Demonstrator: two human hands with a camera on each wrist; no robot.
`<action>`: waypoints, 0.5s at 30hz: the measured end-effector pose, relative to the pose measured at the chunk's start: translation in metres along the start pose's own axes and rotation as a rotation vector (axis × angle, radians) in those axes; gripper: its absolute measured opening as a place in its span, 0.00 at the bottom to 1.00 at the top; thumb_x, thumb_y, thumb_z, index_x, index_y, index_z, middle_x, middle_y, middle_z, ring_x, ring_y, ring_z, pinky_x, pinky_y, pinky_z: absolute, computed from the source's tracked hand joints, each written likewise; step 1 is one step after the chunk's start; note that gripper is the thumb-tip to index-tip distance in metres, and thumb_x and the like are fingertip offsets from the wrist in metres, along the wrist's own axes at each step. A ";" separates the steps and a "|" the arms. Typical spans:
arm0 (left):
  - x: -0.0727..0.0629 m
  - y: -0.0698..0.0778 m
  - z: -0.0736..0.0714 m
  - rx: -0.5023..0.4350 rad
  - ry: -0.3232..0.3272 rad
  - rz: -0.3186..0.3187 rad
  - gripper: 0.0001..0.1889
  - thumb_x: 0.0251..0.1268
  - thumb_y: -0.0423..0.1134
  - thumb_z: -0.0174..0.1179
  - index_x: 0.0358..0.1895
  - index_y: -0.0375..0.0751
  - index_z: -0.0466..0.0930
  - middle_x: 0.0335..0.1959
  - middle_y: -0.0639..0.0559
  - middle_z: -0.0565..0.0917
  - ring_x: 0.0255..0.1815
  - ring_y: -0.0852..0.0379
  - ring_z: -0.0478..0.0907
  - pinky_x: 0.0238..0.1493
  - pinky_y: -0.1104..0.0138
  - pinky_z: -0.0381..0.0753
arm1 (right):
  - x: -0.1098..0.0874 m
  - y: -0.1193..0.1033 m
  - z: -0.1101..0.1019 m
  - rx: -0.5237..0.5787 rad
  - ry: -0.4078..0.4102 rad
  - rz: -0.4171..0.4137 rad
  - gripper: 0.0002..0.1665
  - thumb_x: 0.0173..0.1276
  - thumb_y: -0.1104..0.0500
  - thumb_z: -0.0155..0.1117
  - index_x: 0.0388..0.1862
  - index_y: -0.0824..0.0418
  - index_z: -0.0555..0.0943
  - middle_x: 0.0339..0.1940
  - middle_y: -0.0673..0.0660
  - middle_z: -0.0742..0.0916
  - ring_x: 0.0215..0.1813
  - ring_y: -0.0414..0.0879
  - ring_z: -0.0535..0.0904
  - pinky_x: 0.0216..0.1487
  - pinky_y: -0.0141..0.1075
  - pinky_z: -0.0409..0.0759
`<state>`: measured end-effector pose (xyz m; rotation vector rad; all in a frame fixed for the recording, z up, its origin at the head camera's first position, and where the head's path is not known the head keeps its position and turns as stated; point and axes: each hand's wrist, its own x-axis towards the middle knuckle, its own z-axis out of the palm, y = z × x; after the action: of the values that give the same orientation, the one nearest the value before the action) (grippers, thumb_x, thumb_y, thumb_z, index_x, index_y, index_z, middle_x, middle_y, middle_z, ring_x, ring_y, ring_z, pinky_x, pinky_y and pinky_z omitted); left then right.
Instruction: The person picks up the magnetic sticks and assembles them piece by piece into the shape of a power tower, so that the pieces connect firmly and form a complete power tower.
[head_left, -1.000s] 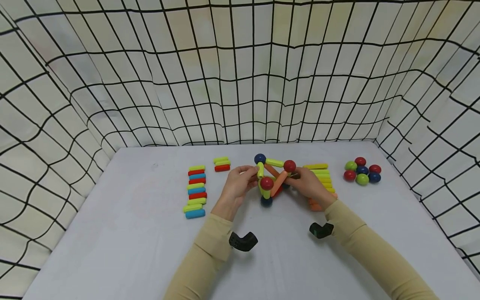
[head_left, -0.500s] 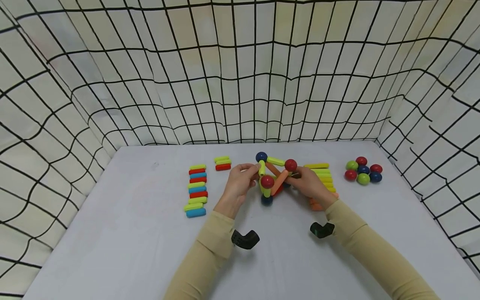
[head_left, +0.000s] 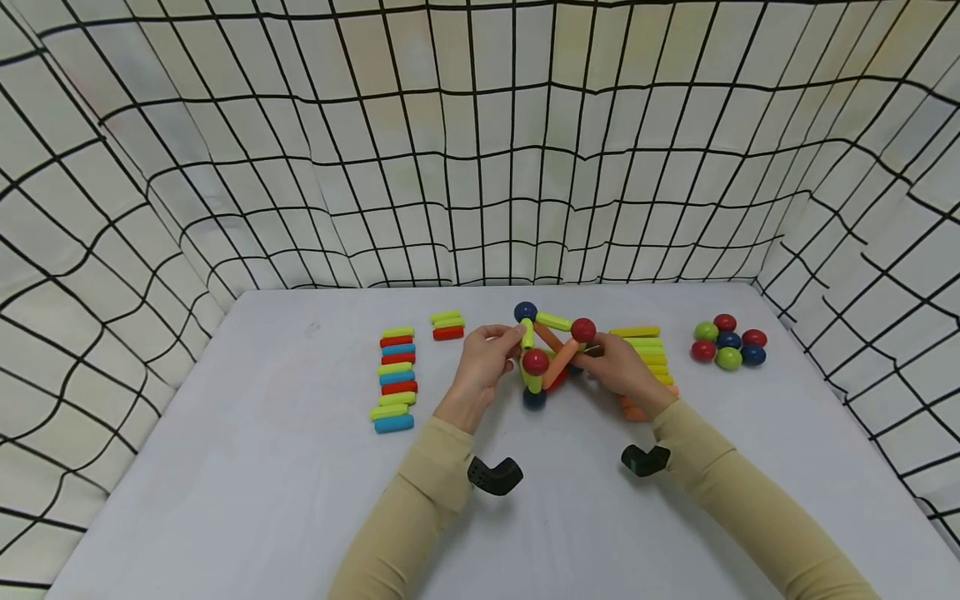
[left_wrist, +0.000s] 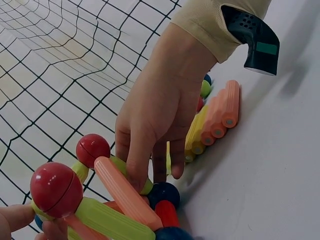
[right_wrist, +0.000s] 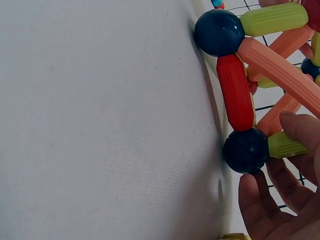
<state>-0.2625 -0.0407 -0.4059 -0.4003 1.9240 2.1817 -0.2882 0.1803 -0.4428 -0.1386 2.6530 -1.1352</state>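
Observation:
Between the hands stands a frame of magnetic rods and balls, with a front red ball [head_left: 536, 362], a right red ball [head_left: 583, 330], a back dark blue ball [head_left: 526, 312] and a low dark blue ball [right_wrist: 245, 150]. My left hand [head_left: 483, 360] pinches a yellow-green rod [head_left: 528, 334] that hangs from the back blue ball. On the frame's right side my right hand [head_left: 617, 365] grips another yellow-green rod [right_wrist: 286, 145], thumb and fingers around it beside the low blue ball. Orange rods [head_left: 561, 364] cross the sides, and a red rod [right_wrist: 235, 92] joins two blue balls at the bottom.
A column of red, blue and yellow-green rods [head_left: 397, 377] lies left, with a few more rods [head_left: 447, 325] behind it. Yellow and orange rods [head_left: 643, 342] lie right of the frame. Several loose balls [head_left: 728, 340] cluster farther right. Black netting [head_left: 480, 179] encloses the white table [head_left: 262, 467].
My left hand has shifted slightly right and away from me, with the pinched rod and the back blue ball moving a little too. The right hand keeps its grip almost unmoved.

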 end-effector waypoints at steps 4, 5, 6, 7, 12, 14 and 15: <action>0.000 0.001 0.002 0.006 0.001 -0.002 0.19 0.68 0.44 0.63 0.55 0.38 0.73 0.37 0.47 0.80 0.40 0.53 0.75 0.46 0.63 0.75 | -0.001 0.000 0.000 -0.002 0.006 0.000 0.29 0.70 0.46 0.62 0.61 0.64 0.76 0.49 0.61 0.84 0.44 0.52 0.78 0.48 0.42 0.79; 0.000 0.001 0.003 0.009 0.000 -0.002 0.19 0.68 0.44 0.63 0.55 0.38 0.73 0.37 0.47 0.80 0.40 0.53 0.75 0.47 0.62 0.75 | -0.001 0.000 0.000 -0.003 0.008 0.002 0.29 0.70 0.46 0.63 0.60 0.64 0.76 0.49 0.61 0.84 0.44 0.53 0.78 0.48 0.43 0.79; 0.000 0.001 0.003 0.013 -0.002 -0.002 0.19 0.68 0.44 0.63 0.55 0.38 0.73 0.38 0.47 0.80 0.39 0.53 0.75 0.48 0.61 0.75 | -0.001 0.000 0.000 -0.005 0.009 0.004 0.29 0.70 0.46 0.63 0.61 0.64 0.76 0.49 0.61 0.84 0.44 0.53 0.78 0.48 0.43 0.79; 0.001 0.000 0.004 0.017 -0.003 -0.001 0.19 0.68 0.44 0.63 0.55 0.38 0.73 0.38 0.47 0.80 0.39 0.54 0.75 0.47 0.61 0.75 | -0.001 0.000 0.000 -0.006 0.010 0.005 0.29 0.70 0.46 0.63 0.61 0.64 0.76 0.50 0.61 0.84 0.44 0.53 0.78 0.48 0.43 0.79; 0.002 -0.003 0.006 0.025 -0.006 -0.001 0.19 0.68 0.43 0.62 0.55 0.38 0.73 0.40 0.46 0.80 0.39 0.55 0.75 0.45 0.63 0.75 | -0.002 0.000 -0.001 0.002 0.003 0.006 0.30 0.70 0.46 0.62 0.62 0.65 0.75 0.50 0.62 0.83 0.45 0.52 0.78 0.49 0.43 0.79; 0.000 -0.005 0.006 0.043 -0.005 0.024 0.19 0.68 0.45 0.62 0.56 0.38 0.72 0.41 0.46 0.80 0.41 0.54 0.75 0.46 0.63 0.76 | -0.001 0.000 -0.001 0.009 -0.002 0.002 0.30 0.70 0.46 0.62 0.62 0.65 0.75 0.51 0.62 0.83 0.45 0.53 0.78 0.49 0.43 0.79; -0.002 -0.006 0.006 0.073 -0.003 0.045 0.20 0.68 0.46 0.61 0.56 0.39 0.72 0.43 0.46 0.79 0.41 0.54 0.75 0.46 0.63 0.76 | -0.001 0.001 -0.001 0.008 -0.001 0.000 0.31 0.70 0.45 0.62 0.62 0.65 0.75 0.51 0.62 0.83 0.45 0.53 0.78 0.49 0.44 0.79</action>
<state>-0.2592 -0.0337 -0.4099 -0.3442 2.0231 2.1310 -0.2874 0.1814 -0.4427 -0.1373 2.6474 -1.1460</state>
